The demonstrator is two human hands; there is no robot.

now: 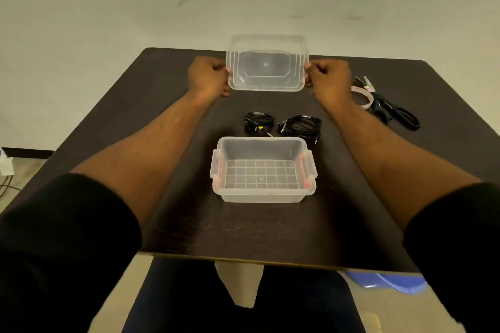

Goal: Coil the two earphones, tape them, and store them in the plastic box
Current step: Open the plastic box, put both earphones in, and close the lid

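A clear plastic box (pixel 305 167) stands open and empty at the middle of the dark table. Just beyond it lie two black coiled earphones, one on the left (pixel 258 121) and a larger bundle on the right (pixel 301 126). Farther back, the clear lid (pixel 267 63) is held up over the table's far side. My left hand (pixel 208 77) grips its left edge and my right hand (pixel 328 78) grips its right edge.
Black-handled scissors (pixel 393 111) and a roll of tape (pixel 364 94) lie at the right of the dark table (pixel 167 121). A cable and a white object sit on the floor at the left. My legs show below the table's near edge.
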